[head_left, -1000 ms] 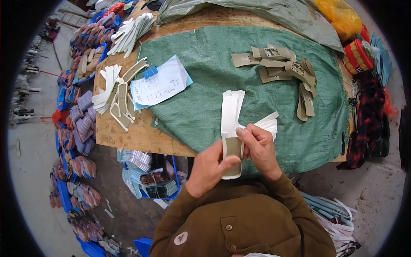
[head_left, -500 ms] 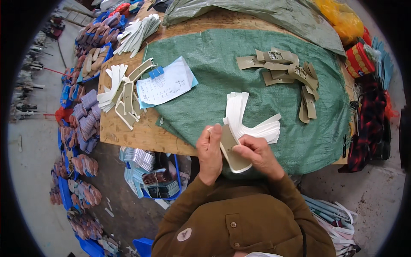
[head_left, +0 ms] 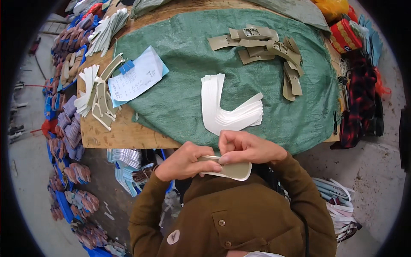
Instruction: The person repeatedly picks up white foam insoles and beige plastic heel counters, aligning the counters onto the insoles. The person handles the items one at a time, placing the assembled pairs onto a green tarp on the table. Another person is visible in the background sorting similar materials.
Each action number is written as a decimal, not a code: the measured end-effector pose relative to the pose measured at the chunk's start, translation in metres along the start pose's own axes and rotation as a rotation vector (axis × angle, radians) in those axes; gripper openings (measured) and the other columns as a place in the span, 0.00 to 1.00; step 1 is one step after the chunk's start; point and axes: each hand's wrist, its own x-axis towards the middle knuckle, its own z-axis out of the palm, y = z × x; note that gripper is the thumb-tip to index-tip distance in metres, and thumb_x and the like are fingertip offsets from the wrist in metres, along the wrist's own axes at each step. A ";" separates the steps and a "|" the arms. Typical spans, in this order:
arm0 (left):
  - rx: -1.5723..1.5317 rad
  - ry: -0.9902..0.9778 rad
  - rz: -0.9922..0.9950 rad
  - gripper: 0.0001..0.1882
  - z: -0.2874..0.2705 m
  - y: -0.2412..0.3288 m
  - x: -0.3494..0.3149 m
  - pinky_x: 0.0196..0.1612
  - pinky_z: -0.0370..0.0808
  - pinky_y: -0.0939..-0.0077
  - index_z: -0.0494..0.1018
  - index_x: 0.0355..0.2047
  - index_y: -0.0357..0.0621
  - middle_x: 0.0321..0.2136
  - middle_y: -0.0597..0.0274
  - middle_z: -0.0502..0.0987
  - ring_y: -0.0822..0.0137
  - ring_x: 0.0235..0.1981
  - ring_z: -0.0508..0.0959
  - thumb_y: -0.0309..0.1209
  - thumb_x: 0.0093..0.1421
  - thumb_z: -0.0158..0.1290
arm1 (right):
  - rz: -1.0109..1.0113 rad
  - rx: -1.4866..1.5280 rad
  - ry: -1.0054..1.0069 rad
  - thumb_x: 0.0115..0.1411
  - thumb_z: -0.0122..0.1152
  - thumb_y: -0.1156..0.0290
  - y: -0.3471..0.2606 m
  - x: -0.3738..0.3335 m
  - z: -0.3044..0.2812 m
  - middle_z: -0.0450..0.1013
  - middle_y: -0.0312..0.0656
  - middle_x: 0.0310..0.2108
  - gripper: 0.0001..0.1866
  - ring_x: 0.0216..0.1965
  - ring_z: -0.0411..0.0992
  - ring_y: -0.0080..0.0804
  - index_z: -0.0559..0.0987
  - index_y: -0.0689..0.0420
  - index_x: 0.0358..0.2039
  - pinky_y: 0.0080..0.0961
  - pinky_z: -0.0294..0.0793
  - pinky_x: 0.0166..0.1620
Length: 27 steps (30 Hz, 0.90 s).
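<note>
My left hand (head_left: 185,161) is closed around one end of a beige shoe-strap piece (head_left: 238,170) with a white edge, held close to my body at the table's front edge. My right hand (head_left: 251,147) pinches the upper edge of the same piece, fingertips beside the left thumb. Just beyond my hands, a fanned stack of white curved strips (head_left: 222,113) lies on the green woven sheet (head_left: 171,73). Farther right on the sheet is a loose pile of beige strap pieces (head_left: 274,49), some showing small holes.
On the bare wood (head_left: 115,135) at left lie white-edged strap pieces (head_left: 101,103) and white strips (head_left: 87,88). A clipped handwritten paper (head_left: 138,77) overlaps the sheet. Bundled pieces fill a blue crate (head_left: 128,165) below the table. A red container (head_left: 345,36) stands far right.
The strap piece has turned from upright to nearly level and come nearer my body. My left hand has shifted left onto its end. The view has shifted, and the white stack is fully uncovered.
</note>
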 end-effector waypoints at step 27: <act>-0.439 0.979 0.118 0.14 0.081 -0.012 0.033 0.21 0.68 0.83 0.75 0.32 0.35 0.17 0.69 0.74 0.80 0.18 0.72 0.36 0.65 0.54 | -0.459 -0.241 0.613 0.72 0.40 0.53 0.008 0.042 -0.005 0.67 0.34 0.29 0.19 0.26 0.68 0.18 0.70 0.57 0.40 0.18 0.70 0.29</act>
